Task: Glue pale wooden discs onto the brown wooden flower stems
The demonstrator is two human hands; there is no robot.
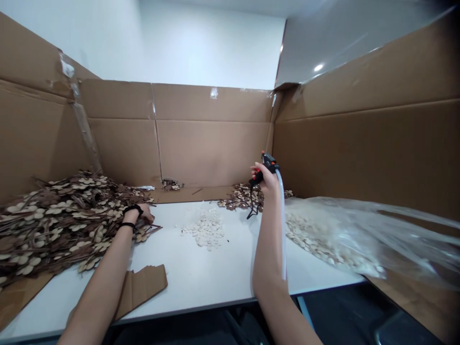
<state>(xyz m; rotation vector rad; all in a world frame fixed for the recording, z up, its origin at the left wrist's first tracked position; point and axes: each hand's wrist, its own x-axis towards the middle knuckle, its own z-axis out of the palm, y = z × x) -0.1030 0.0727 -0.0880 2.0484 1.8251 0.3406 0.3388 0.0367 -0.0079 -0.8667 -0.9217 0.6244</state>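
My right hand (266,178) is wrapped round a black and red glue gun (270,163), raised above the table with its tip pointing up and away. A long, pale glue stick (282,225) trails from the gun's back down along my forearm. My left hand (145,213), with dark bands at the wrist, reaches to the right edge of a big heap of brown and cream flower shapes on stems (72,215). Its fingers are bent downward among the stems, and what they hold is hidden. Between the hands lies a spread of small white discs (206,229) on the white table (179,282).
Tall cardboard walls (215,143) enclose the table at the back and sides. At the right, a clear plastic bag (345,230) spills white discs. Behind my right hand is a smaller flower pile (237,197). A torn cardboard piece (143,290) lies at the front.
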